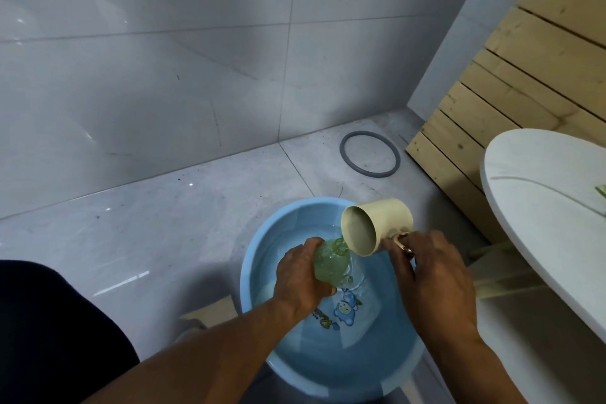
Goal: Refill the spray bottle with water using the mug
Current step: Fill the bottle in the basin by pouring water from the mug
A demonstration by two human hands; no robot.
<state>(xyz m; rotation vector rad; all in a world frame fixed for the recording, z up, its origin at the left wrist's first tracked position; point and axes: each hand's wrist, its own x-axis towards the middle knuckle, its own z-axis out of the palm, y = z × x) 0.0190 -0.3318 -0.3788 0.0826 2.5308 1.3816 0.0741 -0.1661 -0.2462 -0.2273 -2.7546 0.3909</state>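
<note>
Over blue basin (259, 259) on floor: left hand (300, 275), fingers wrapped around green spray bottle (329, 264), bottle tilted, open neck toward right. Cream mug (377, 226) tipped, rim touching bottle neck, water running down. Right hand (433, 275) fingers grasping mug handle. Far, grey ring (370, 158) on floor. Right, white surface (541, 193).

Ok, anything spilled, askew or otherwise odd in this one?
Little stands out. The mug is tipped over the bottle mouth, and both are held above the blue basin, so stray water falls back in. The only oddity is a grey ring lying loose on the floor by the wooden slats.
</note>
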